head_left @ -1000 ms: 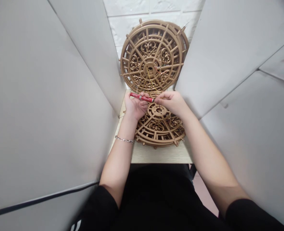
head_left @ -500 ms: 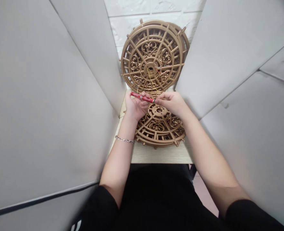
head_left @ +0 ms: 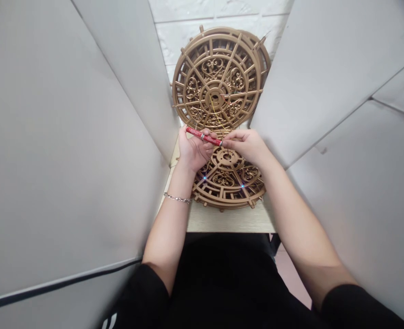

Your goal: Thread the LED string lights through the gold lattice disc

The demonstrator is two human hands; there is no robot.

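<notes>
— Grey partition panels (head_left: pixel 68 151) wall in both sides of a narrow pale table (head_left: pixel 222 219), with white brick behind. How many of the gold pieces are there?

— Two stand out: one gold openwork disc (head_left: pixel 217 80) propped upright against the wall, seemingly with more stacked behind it, and a second gold disc (head_left: pixel 227 183) lying flat on the table, where two small blue lights glow.

— And the hands?

— Both hover over the flat disc's far half, hiding it. The left hand (head_left: pixel 193 153) is closed around one red pen-like tool (head_left: pixel 203 136); the right hand (head_left: pixel 244 144) pinches at its tip. One silver bracelet (head_left: pixel 177 198) circles the left wrist.

— Any writing?

— None legible.
</notes>
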